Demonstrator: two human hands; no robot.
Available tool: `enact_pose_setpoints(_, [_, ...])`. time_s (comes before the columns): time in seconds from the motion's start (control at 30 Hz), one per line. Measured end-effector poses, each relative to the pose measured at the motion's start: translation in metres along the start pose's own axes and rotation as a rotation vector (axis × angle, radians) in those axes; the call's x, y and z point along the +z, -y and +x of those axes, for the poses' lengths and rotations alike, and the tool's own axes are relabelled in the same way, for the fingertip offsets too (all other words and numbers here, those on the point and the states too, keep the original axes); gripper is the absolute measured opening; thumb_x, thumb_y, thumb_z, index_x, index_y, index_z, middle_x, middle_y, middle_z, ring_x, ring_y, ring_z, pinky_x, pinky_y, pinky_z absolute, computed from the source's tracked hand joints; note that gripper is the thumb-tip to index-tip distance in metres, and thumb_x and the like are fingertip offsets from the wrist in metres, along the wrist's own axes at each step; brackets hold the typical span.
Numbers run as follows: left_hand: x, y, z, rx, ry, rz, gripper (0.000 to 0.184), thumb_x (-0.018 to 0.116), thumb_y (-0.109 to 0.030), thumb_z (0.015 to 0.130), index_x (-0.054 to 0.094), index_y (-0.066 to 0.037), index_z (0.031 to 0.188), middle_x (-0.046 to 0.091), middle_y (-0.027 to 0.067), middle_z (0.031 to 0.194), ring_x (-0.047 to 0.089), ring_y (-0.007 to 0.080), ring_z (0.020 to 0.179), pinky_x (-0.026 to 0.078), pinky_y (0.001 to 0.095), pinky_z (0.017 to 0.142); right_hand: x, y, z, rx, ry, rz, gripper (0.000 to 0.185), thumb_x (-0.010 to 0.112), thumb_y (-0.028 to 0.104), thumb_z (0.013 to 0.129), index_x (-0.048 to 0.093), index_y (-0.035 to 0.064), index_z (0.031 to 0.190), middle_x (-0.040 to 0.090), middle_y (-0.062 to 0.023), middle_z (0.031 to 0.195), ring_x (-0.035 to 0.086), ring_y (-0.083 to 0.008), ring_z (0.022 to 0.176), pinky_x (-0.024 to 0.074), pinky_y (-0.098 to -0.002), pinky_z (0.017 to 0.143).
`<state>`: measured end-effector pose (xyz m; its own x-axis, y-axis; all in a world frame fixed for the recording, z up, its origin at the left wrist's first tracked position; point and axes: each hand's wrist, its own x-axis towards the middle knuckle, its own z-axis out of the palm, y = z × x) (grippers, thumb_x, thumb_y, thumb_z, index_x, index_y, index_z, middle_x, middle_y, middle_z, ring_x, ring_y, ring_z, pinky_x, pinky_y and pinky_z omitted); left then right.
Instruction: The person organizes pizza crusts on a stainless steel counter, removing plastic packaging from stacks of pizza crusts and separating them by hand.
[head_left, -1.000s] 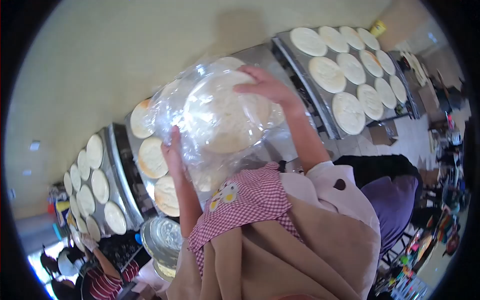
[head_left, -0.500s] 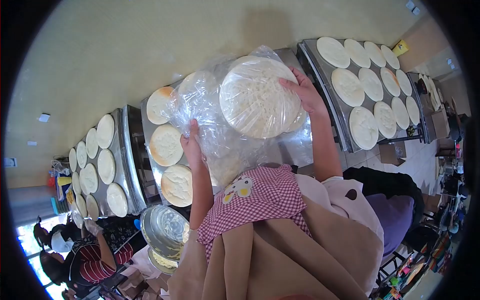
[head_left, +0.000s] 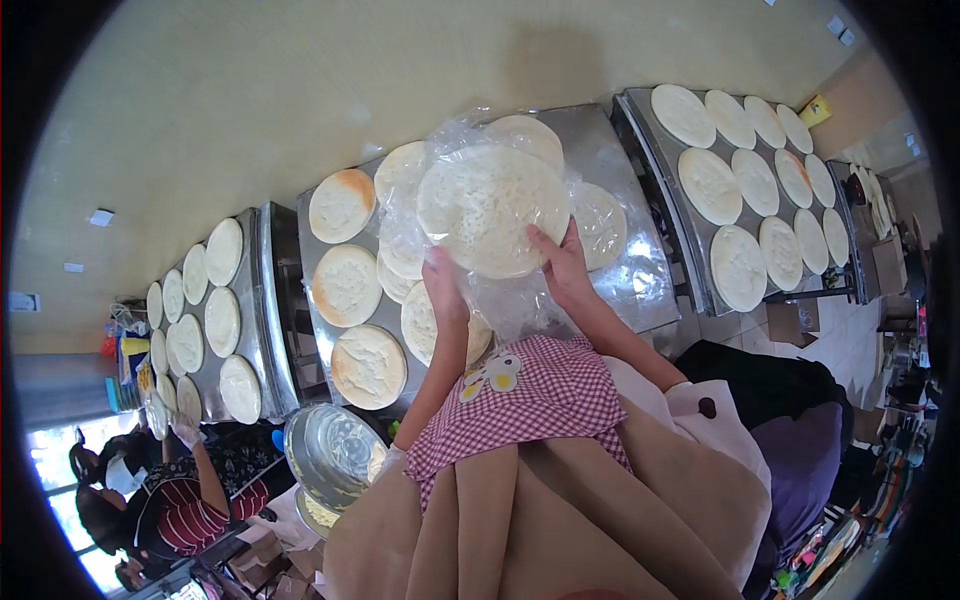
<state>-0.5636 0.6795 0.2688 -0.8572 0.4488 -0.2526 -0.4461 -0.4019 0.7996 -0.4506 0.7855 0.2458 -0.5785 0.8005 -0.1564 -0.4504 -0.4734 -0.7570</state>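
A round pale flatbread (head_left: 492,205) in a clear plastic bag (head_left: 510,300) is held up over the middle metal table (head_left: 625,150). My left hand (head_left: 444,285) grips its lower left side, fingers partly hidden by the plastic. At the lower right edge, my right hand (head_left: 563,262) pinches the bread and bag between thumb and fingers. Loose plastic spreads to the left and below the bread. More flatbreads (head_left: 346,285) lie on the table to the left and behind, and one in plastic (head_left: 600,225) lies to the right.
Metal tables with rows of flatbreads stand to the left (head_left: 240,388) and right (head_left: 738,268). A steel bowl (head_left: 330,455) with creamy residue is at lower left, above another container (head_left: 318,515). A person in a striped garment (head_left: 200,515) works at far left; dark and purple cloth (head_left: 800,455) is at right.
The bagged flatbread has come lower and flatter, with the plastic drawn closer round it. My right hand has moved down to its lower edge, and both hands are closer together.
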Motion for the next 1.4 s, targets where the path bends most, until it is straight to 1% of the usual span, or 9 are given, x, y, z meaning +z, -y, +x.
enact_pose_setpoints(0.13, [0.005, -0.008, -0.005, 0.186, 0.116, 0.353, 0.026, 0.062, -0.017, 0.085, 0.057, 0.002, 0.102, 0.059, 0.0036, 0.090, 0.051, 0.0096, 0.080, 0.041, 0.0237, 0.074, -0.017, 0.003, 0.007, -0.037, -0.066, -0.433, 0.061, 0.067, 0.009, 0.078, 0.029, 0.0026, 0.126, 0.046, -0.0117, 0.120, 0.050, -0.0194, 0.107, 0.0445, -0.0307, 0.086])
enact_pose_setpoints(0.23, [-0.002, -0.010, -0.001, 0.234, 0.192, 0.370, 0.019, 0.063, -0.017, 0.084, 0.061, 0.001, 0.091, 0.058, -0.0003, 0.080, 0.048, 0.0066, 0.072, 0.039, 0.0218, 0.067, -0.018, 0.033, 0.022, -0.853, -0.408, -1.271, 0.067, 0.068, 0.013, 0.077, 0.029, 0.0017, 0.130, 0.045, -0.0151, 0.122, 0.050, -0.0252, 0.106, 0.0418, -0.0346, 0.090])
enact_pose_setpoints(0.5, [-0.001, -0.026, -0.014, 0.236, 0.287, 0.563, 0.024, 0.063, -0.017, 0.084, 0.060, 0.002, 0.099, 0.060, 0.0025, 0.086, 0.051, 0.0089, 0.077, 0.041, 0.0237, 0.072, 0.049, 0.111, 0.051, -1.051, 0.132, -1.465, 0.030, 0.061, 0.020, 0.080, 0.059, 0.0169, 0.109, 0.053, -0.0034, 0.114, 0.052, -0.0248, 0.100, 0.0430, -0.0375, 0.086])
enact_pose_setpoints(0.63, [-0.009, -0.021, -0.011, 0.106, 0.274, 0.452, 0.047, 0.066, -0.018, 0.082, 0.047, 0.004, 0.119, 0.056, 0.0108, 0.109, 0.053, 0.0173, 0.096, 0.042, 0.0292, 0.085, 0.032, 0.117, 0.055, -1.032, 0.241, -1.317, 0.011, 0.059, 0.020, 0.082, 0.060, 0.0092, 0.084, 0.057, -0.0040, 0.091, 0.057, -0.0201, 0.085, 0.0496, -0.0325, 0.070])
enact_pose_setpoints(0.83, [0.006, -0.023, -0.018, -0.107, 0.221, 0.286, 0.055, 0.068, -0.020, 0.080, 0.043, 0.006, 0.122, 0.051, 0.0149, 0.117, 0.053, 0.0216, 0.101, 0.042, 0.0322, 0.087, -0.005, 0.134, 0.037, -0.555, 0.008, -0.340, 0.015, 0.057, 0.017, 0.086, 0.052, 0.0061, 0.095, 0.053, -0.0032, 0.086, 0.054, -0.0118, 0.077, 0.0467, -0.0230, 0.058])
enact_pose_setpoints(0.97, [0.030, -0.017, -0.023, -0.073, 0.215, 0.382, 0.053, 0.067, -0.021, 0.080, 0.043, 0.005, 0.120, 0.051, 0.0162, 0.116, 0.052, 0.0218, 0.102, 0.042, 0.0330, 0.087, -0.040, 0.111, 0.011, -0.864, -0.442, -0.716, 0.031, 0.061, 0.021, 0.085, 0.043, 0.0070, 0.106, 0.050, -0.0042, 0.096, 0.050, -0.0105, 0.075, 0.0430, -0.0240, 0.056])
enact_pose_setpoints(1.07, [0.044, -0.010, -0.031, -0.054, 0.439, 0.325, 0.056, 0.067, -0.021, 0.080, 0.041, 0.005, 0.121, 0.051, 0.0168, 0.117, 0.052, 0.0224, 0.103, 0.042, 0.0340, 0.088, -0.020, 0.113, -0.048, -0.608, -0.511, -1.062, 0.029, 0.061, 0.022, 0.085, 0.044, 0.0069, 0.103, 0.051, -0.0032, 0.086, 0.047, -0.0095, 0.067, 0.0415, -0.0244, 0.055])
enact_pose_setpoints(1.27, [0.068, -0.011, -0.047, -0.136, 0.434, 0.365, 0.058, 0.067, -0.020, 0.080, 0.039, 0.005, 0.124, 0.049, 0.0165, 0.120, 0.052, 0.0233, 0.104, 0.042, 0.0344, 0.090, -0.081, 0.128, -0.051, -0.528, -0.283, -0.254, 0.018, 0.058, 0.020, 0.087, 0.049, 0.0075, 0.097, 0.049, 0.0014, 0.065, 0.043, -0.0051, 0.055, 0.0366, -0.0208, 0.048])
enact_pose_setpoints(1.4, [0.076, -0.018, -0.043, -0.200, 0.420, 0.412, 0.061, 0.067, -0.020, 0.080, 0.037, 0.003, 0.127, 0.049, 0.0163, 0.121, 0.051, 0.0239, 0.104, 0.042, 0.0344, 0.091, -0.104, 0.158, -0.070, -0.322, -0.309, -0.317, 0.011, 0.055, 0.016, 0.087, 0.050, 0.0087, 0.094, 0.051, 0.0036, 0.068, 0.045, -0.0029, 0.052, 0.0356, -0.0166, 0.044])
